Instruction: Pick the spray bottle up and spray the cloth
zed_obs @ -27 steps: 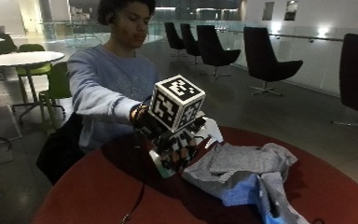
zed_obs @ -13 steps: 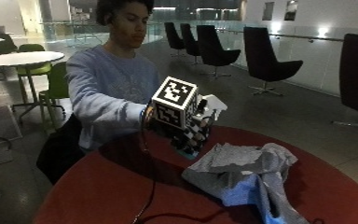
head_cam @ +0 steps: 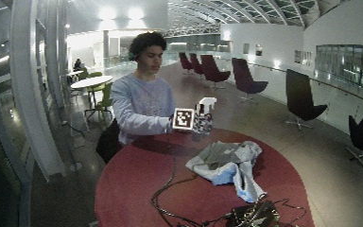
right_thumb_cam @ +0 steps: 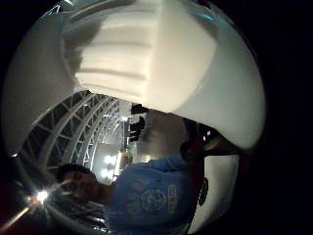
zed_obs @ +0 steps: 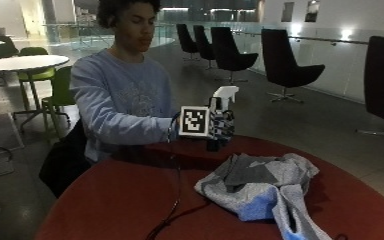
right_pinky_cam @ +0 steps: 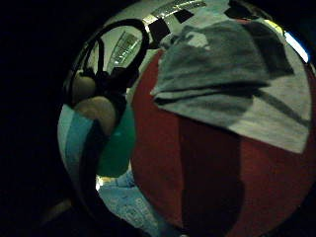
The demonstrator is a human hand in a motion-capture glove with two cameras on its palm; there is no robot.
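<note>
1. Your gloved right hand (zed_obs: 220, 127) is raised above the near edge of the red table (zed_obs: 119, 200), fingers curled round the spray bottle (zed_obs: 222, 96).
2. The bottle stands upright in that grip, clear of the tabletop, its white spray head showing above your fingers.
3. In the thumb side palm view the white spray head (right_thumb_cam: 146, 58) fills much of the picture, close to the palm.
4. The cloth (zed_obs: 265, 182) lies crumpled on the table beside the raised bottle and apart from it; it is grey, with a light blue part at the edge away from you.
5. In the little finger side palm view the grey cloth (right_pinky_cam: 232, 84) lies on the red tabletop (right_pinky_cam: 197, 187) below your hand.
6. Your other hand cannot be made out in any view.
</note>
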